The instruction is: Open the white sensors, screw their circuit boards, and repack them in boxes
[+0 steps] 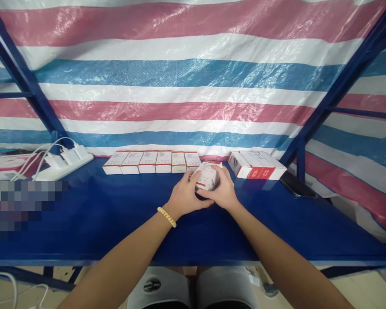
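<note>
A small white box with red edges [207,177] is held between both hands above the blue table [116,227]. My left hand [188,195], with a pale yellow coiled band at the wrist, grips the box's left side. On its right side my right hand [224,189] is closed round it, the thumb across the lower front. Behind and to the left stands a row of several white boxes with red edges [148,162]. Just right of my hands sits a group of white and red boxes [257,165].
A white power strip with plugs and cables [64,165] lies at the back left, beside a pink and white item [13,165]. A dark phone [297,185] lies at the right. Blue frame posts [334,98] and striped sheeting [186,73] bound the table.
</note>
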Motion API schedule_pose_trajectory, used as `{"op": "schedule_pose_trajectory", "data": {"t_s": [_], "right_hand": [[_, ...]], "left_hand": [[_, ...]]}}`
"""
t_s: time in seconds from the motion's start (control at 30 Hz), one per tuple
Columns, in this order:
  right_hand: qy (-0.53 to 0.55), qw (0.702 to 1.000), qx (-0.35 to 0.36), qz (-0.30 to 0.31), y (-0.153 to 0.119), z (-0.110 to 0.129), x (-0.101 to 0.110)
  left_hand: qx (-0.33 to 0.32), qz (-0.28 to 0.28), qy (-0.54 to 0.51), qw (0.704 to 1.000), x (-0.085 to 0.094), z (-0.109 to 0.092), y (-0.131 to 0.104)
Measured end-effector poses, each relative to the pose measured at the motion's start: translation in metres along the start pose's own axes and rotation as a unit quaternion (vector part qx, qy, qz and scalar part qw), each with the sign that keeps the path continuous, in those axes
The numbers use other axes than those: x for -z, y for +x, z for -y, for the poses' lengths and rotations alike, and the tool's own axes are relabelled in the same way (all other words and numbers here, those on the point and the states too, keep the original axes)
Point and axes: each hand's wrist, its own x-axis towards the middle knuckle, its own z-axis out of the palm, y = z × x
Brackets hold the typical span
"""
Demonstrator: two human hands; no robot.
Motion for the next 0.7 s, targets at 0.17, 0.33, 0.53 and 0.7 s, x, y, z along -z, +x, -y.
{"op": "schedule_pose_trajectory", "data": {"t_s": [0.17,0.33,0.53,0.7], "right_hand": [[0.089,0.995,0.007,0.043,0.002,-0.003,-0.002],[0.137,0.986,0.023,0.089,0.001,-0.006,0.003],[0.079,0.995,0.005,0.062,0.007,-0.014,0.006],[0.058,0.996,0.008,0.072,0.010,-0.010,0.003]], "left_hand": [[0.045,-0.037,-0.032,0.998,-0.003,0.002,0.001],[0.076,-0.169,-0.017,0.983,0.018,0.020,0.012],[0.186,-0.298,0.135,0.926,0.109,0.084,0.034],[0.257,-0.307,0.201,0.894,0.186,0.145,0.029]]}}
